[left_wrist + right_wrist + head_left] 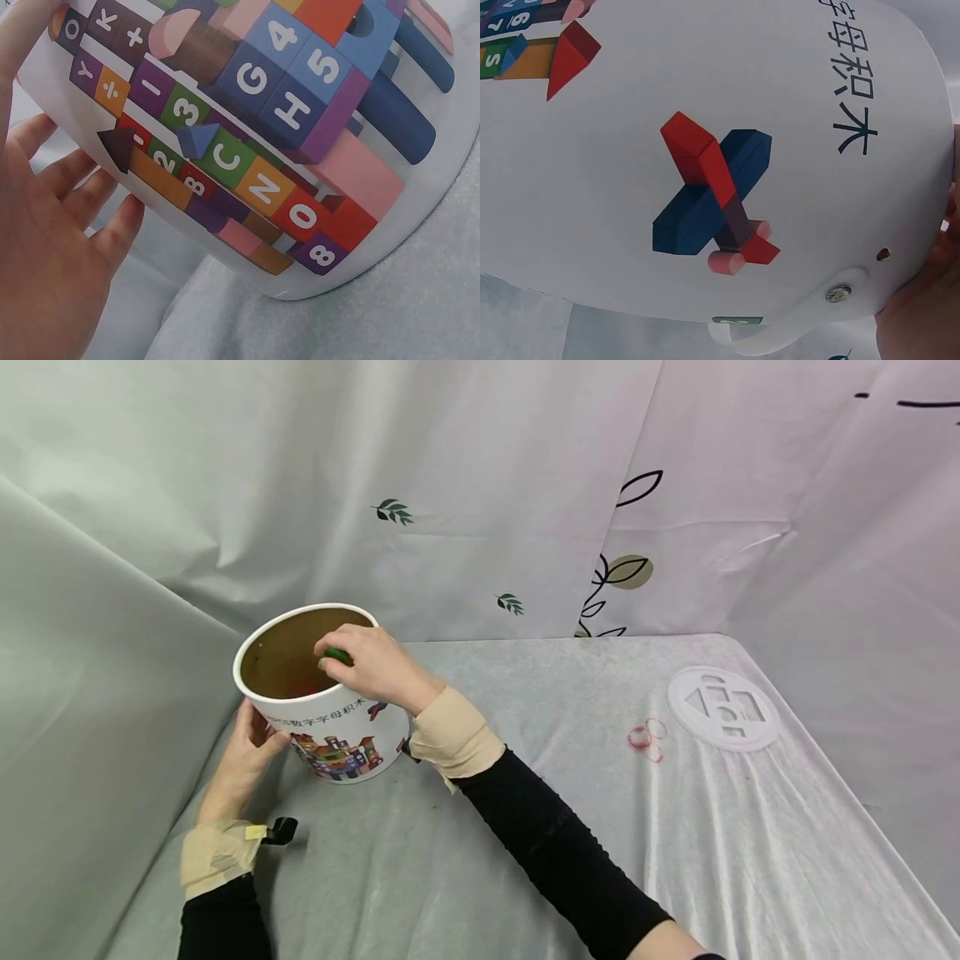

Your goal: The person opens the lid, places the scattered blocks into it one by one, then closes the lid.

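A white round bucket (393, 739) printed with colourful building blocks stands a little tilted at the left, its wide mouth turned up. Its brown inside shows, with a reddish patch low down. My left hand (246, 760) holds the bucket's left side, thumb on the front and fingers reaching behind. In the left wrist view, that hand (67, 217) lies along the printed wall. My right hand (371, 662) is over the mouth at the right rim and pinches a small green block (337, 655). Most of the block is covered by the fingers. Only part of the right hand (919, 315) shows in the right wrist view.
A white disc (705, 727) with cut-out shapes lies flat on the grey cloth-covered table (525, 718) at the right. Left of it are reddish loop-shaped marks (641, 739). A pale curtain (465, 460) hangs behind and beside the table. A white handle (780, 330) hangs on the bucket.
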`<state>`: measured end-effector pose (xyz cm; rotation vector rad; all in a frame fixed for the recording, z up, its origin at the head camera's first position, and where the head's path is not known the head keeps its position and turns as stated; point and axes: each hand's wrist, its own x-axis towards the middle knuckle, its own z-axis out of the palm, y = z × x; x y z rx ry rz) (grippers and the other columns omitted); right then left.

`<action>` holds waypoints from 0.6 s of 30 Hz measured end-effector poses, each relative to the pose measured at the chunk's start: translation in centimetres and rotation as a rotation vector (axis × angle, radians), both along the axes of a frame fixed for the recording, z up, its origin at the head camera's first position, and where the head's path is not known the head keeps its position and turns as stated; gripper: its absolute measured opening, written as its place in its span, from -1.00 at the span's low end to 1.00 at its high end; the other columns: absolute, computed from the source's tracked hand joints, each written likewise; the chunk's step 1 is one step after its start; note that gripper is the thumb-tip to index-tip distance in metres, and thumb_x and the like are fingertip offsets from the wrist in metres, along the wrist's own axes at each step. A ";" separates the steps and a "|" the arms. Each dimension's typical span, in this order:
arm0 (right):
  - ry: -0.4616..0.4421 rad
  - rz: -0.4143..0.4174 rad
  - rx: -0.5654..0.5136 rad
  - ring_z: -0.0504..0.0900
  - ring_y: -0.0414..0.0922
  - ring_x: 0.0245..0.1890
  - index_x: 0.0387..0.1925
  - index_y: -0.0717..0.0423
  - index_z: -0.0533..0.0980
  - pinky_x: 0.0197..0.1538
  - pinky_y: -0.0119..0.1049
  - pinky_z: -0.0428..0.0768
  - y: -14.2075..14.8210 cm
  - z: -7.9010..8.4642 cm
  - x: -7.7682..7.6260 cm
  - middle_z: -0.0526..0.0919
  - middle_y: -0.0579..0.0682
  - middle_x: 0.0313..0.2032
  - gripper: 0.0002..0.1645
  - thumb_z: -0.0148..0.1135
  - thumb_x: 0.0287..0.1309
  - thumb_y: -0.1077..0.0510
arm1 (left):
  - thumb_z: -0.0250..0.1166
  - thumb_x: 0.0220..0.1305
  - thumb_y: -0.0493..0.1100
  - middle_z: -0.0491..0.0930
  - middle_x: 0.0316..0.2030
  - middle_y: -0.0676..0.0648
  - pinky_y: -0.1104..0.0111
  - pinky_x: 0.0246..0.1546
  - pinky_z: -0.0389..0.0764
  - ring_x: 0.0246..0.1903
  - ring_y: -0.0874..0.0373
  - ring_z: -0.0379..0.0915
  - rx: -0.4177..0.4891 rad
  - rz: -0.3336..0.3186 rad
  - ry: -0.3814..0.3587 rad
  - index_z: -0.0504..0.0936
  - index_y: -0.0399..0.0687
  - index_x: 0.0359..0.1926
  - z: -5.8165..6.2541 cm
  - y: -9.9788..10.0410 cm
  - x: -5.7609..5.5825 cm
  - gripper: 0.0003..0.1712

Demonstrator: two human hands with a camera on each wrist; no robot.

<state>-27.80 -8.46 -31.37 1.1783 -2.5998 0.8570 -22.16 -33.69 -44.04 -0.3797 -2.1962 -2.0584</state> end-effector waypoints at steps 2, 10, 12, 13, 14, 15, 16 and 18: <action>0.027 -0.006 0.028 0.52 -0.25 0.05 0.02 -0.03 0.63 0.19 -0.33 0.29 0.0 0.0 0.0 0.62 -0.14 0.00 -0.70 0.07 0.42 0.03 | 0.26 0.32 -0.32 0.07 0.37 -0.14 0.55 0.14 0.21 0.30 0.10 0.03 0.005 -0.003 0.001 -0.07 0.23 0.54 0.0 0.0 0.0 -0.05; 0.096 -0.010 0.058 0.55 -0.30 -0.08 -0.16 -0.06 0.69 0.10 -0.36 0.35 -0.2 -0.1 -0.1 0.65 -0.19 -0.14 -0.72 0.03 0.43 0.08 | 0.26 0.32 -0.33 0.05 0.38 -0.15 0.55 0.16 0.21 0.30 0.10 0.02 0.017 -0.009 -0.003 -0.06 0.22 0.54 0.0 0.0 0.0 -0.05; 0.103 -0.008 0.064 0.55 -0.30 -0.08 -0.17 -0.05 0.69 0.09 -0.37 0.36 -0.2 -0.1 -0.1 0.65 -0.19 -0.15 -0.71 0.02 0.44 0.09 | 0.26 0.32 -0.32 0.04 0.38 -0.16 0.54 0.17 0.20 0.31 0.10 0.01 0.025 -0.011 -0.002 -0.06 0.21 0.54 0.0 0.0 -0.1 -0.05; 0.104 -0.006 0.062 0.55 -0.29 -0.08 -0.16 -0.04 0.68 0.08 -0.38 0.36 -0.2 -0.1 0.0 0.65 -0.18 -0.16 -0.71 0.01 0.44 0.09 | 0.27 0.32 -0.32 0.04 0.39 -0.17 0.54 0.18 0.19 0.31 0.10 0.01 0.029 -0.012 0.000 -0.06 0.20 0.54 0.0 0.0 -0.1 -0.05; 0.108 -0.003 0.057 0.56 -0.29 -0.08 -0.15 -0.03 0.68 0.08 -0.39 0.37 -0.1 -0.1 0.0 0.65 -0.17 -0.16 -0.71 0.01 0.44 0.09 | 0.27 0.32 -0.31 0.03 0.39 -0.17 0.54 0.19 0.19 0.32 0.10 0.01 0.032 -0.014 0.000 -0.06 0.19 0.54 0.0 0.0 0.0 -0.05; 0.108 -0.001 0.049 0.56 -0.28 -0.08 -0.14 -0.02 0.68 0.07 -0.41 0.38 -0.1 -0.1 0.1 0.65 -0.17 -0.16 -0.71 0.02 0.43 0.10 | 0.27 0.32 -0.31 0.02 0.40 -0.18 0.54 0.20 0.18 0.32 0.10 0.01 0.036 -0.015 0.000 -0.06 0.19 0.54 0.0 0.0 0.0 -0.05; 0.107 0.003 0.037 0.56 -0.28 -0.08 -0.13 -0.01 0.67 0.07 -0.44 0.38 -0.1 -0.2 0.2 0.65 -0.16 -0.16 -0.71 0.02 0.43 0.11 | 0.27 0.32 -0.31 0.01 0.40 -0.19 0.54 0.20 0.18 0.33 0.10 0.00 0.035 -0.014 0.000 -0.07 0.19 0.54 0.0 0.0 0.0 -0.05; 0.101 0.013 -0.002 0.55 -0.26 -0.08 -0.11 0.04 0.67 0.05 -0.47 0.39 0.1 -0.2 0.4 0.65 -0.13 -0.15 -0.73 0.04 0.41 0.13 | 0.27 0.32 -0.31 0.01 0.40 -0.19 0.54 0.19 0.19 0.32 0.10 0.01 0.027 -0.012 -0.002 -0.07 0.19 0.54 0.0 0.0 0.0 -0.05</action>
